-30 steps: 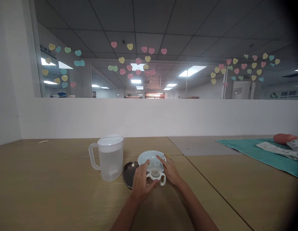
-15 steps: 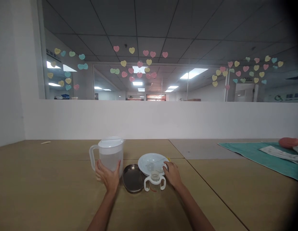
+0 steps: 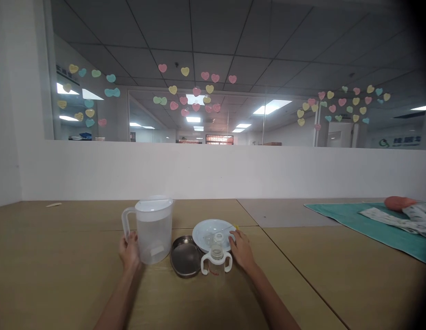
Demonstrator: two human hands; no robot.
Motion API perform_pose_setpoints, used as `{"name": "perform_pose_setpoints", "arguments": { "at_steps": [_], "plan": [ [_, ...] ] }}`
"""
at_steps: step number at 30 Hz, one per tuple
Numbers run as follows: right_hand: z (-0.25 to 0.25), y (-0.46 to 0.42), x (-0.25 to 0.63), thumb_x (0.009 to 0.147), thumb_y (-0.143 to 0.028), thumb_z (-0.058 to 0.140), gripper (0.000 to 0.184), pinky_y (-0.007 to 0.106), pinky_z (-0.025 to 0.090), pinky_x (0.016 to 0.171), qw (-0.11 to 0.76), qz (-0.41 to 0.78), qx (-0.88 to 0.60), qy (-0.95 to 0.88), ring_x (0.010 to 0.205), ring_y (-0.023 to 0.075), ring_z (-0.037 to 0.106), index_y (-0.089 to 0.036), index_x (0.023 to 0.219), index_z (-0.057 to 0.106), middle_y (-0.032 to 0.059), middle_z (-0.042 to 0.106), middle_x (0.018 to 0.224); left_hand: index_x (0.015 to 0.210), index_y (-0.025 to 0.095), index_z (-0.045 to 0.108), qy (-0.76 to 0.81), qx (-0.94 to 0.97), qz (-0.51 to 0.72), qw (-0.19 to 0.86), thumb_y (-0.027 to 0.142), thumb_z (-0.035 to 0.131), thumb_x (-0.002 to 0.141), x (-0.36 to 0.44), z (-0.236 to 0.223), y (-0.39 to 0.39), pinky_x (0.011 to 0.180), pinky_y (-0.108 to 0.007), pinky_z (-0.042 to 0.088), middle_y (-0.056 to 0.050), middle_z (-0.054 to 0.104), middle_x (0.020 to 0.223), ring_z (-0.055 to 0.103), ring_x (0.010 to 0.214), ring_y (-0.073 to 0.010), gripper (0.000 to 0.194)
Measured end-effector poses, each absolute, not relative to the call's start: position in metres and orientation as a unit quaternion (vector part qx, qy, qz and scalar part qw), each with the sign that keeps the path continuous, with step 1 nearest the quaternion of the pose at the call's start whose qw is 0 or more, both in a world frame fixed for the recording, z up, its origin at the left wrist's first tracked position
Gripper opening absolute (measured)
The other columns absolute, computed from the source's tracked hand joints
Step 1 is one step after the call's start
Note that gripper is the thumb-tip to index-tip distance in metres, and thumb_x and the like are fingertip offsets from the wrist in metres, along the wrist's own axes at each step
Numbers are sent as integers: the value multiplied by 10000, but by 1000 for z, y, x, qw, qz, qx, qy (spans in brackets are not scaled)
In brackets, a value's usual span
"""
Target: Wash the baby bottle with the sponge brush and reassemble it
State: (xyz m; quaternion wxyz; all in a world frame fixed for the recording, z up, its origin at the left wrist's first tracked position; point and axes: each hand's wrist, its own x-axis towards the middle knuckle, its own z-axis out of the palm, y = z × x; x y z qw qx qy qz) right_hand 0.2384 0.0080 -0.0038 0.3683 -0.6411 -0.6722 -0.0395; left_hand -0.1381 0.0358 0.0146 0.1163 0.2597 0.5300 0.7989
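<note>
A translucent lidded pitcher (image 3: 154, 233) stands upright on the table, its handle to the left. My left hand (image 3: 129, 252) is closed around the lower part of that handle, with some fingers hidden. Right of the pitcher lies an oval metal tray (image 3: 185, 263). Beside the tray stands an open clear baby bottle (image 3: 217, 252) with a white two-handled holder. Behind it is a white plate (image 3: 202, 229) carrying a small white ring-shaped piece (image 3: 218, 237) and a thin stick with a yellow end. My right hand (image 3: 242, 250), fingers loosely apart, rests at the plate's right edge, holding nothing visible.
A teal cloth (image 3: 336, 215) lies at the right, with a patterned white cloth (image 3: 388, 217) and an orange-red rounded object (image 3: 400, 203) on it. A small flat pale piece (image 3: 53, 205) lies far left. A low white wall (image 3: 213, 172) and window border the table behind.
My left hand has moved from the pitcher's front to its handle. My right hand has let go of the white ring-shaped piece, which now sits on the plate. The view has shifted slightly.
</note>
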Motion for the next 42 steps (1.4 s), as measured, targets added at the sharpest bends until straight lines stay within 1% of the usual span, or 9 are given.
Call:
{"name": "perform_pose_setpoints", "arguments": {
  "at_steps": [2, 4, 9, 13, 18, 24, 28, 34, 42],
  "plan": [
    [-4, 8, 239, 914, -311, 351, 388, 361, 341, 1004, 370, -38, -640, -672, 1193, 237, 482, -160, 1162, 607, 139, 557, 1249, 977, 152, 569, 509, 260, 812, 116, 443, 509, 727, -139, 15, 38, 657, -311, 503, 5, 576, 734, 584, 652, -147, 388],
    [-5, 9, 239, 913, -308, 347, 380, 365, 352, 993, 373, -39, -638, -673, 1179, 236, 491, -168, 1145, 613, 137, 560, 1239, 1012, 158, 573, 495, 262, 821, 108, 444, 531, 715, -138, 19, 37, 669, -290, 494, 11, 581, 744, 580, 656, -134, 414],
    [-7, 10, 240, 916, -318, 337, 374, 368, 357, 985, 382, -35, -630, -676, 1170, 234, 497, -182, 1107, 628, 132, 560, 1233, 1086, 159, 606, 514, 359, 779, 5, 521, 526, 747, -126, 33, 20, 778, -335, 476, -62, 654, 889, 606, 825, -205, 502],
    [-6, 10, 239, 926, -317, 320, 379, 370, 349, 986, 367, -30, -639, -675, 1197, 234, 475, -183, 1097, 630, 133, 543, 1257, 1097, 190, 619, 513, 473, 713, -66, 515, 463, 817, -110, 45, 3, 858, -335, 454, -80, 645, 1063, 595, 941, -218, 457],
    [-6, 11, 239, 936, -316, 314, 379, 358, 343, 986, 364, -28, -636, -680, 1213, 226, 463, -173, 1088, 631, 136, 551, 1245, 1094, 210, 619, 492, 569, 650, -104, 496, 402, 866, -93, 54, -10, 805, -299, 472, -61, 639, 1053, 588, 974, -212, 426],
    [-4, 10, 238, 933, -305, 339, 357, 347, 342, 985, 360, -31, -644, -674, 1202, 225, 474, -175, 1089, 633, 137, 548, 1249, 1084, 218, 622, 498, 584, 630, -117, 499, 387, 875, -89, 57, -15, 803, -306, 474, -61, 631, 1076, 582, 1001, -221, 422],
    [-1, 7, 237, 935, -302, 335, 359, 362, 355, 969, 352, -24, -651, -672, 1194, 239, 480, -179, 1089, 635, 133, 549, 1249, 1094, 204, 619, 495, 541, 674, -85, 522, 438, 839, -95, 59, -16, 799, -299, 480, -58, 640, 1073, 595, 960, -215, 446],
    [1, 6, 236, 924, -290, 362, 336, 346, 356, 971, 361, -28, -654, -665, 1181, 230, 493, -184, 1075, 643, 135, 541, 1261, 1101, 169, 616, 469, 528, 706, 56, 582, 515, 762, -97, 65, -16, 771, -318, 506, -60, 690, 923, 632, 864, -226, 544],
    [2, 5, 237, 929, -297, 337, 356, 342, 358, 970, 351, -22, -653, -671, 1189, 227, 487, -184, 1086, 636, 133, 529, 1276, 1085, 201, 639, 448, 599, 662, 45, 566, 521, 771, -92, 65, -19, 836, -320, 475, -64, 679, 1024, 618, 937, -225, 496]
  ]
}}
